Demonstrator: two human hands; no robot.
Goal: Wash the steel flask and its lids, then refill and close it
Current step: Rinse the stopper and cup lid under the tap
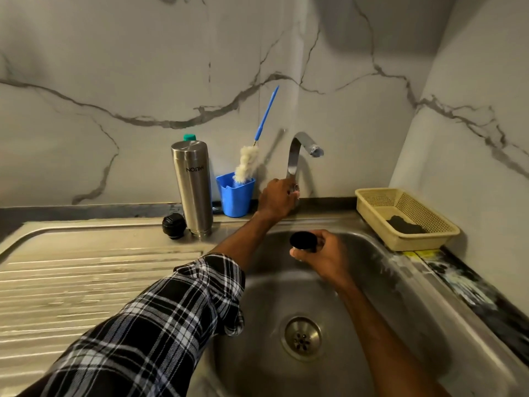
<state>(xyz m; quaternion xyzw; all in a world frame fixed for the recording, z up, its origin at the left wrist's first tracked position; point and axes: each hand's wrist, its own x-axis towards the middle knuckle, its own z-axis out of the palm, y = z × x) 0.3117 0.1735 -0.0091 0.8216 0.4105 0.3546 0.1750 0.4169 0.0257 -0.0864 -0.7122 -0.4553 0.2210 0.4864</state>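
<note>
Left grip (276, 200) curled round tap (294, 156), likely to start water; right grip (323, 253) pinches black lid (303, 242) over sink (257, 310), below spout, ready for rinse; steel flask (193, 186) waits on table (86, 233).

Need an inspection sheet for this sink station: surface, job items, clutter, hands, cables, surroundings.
Surface: steel sink with a ribbed drainboard; no stream seen at the tap.
Job's things: steel flask stands at the drainboard's back edge; second lid beside it; black lid held over the basin.
Clutter: blue cup holding a bottle brush; basket with a dark scrubber; green cap behind the flask.
Hands: left hand grips the tap's base; right hand holds the black lid.
Cables: nothing seen.
Surroundings: marble-pattern wall, corner at right.
</note>
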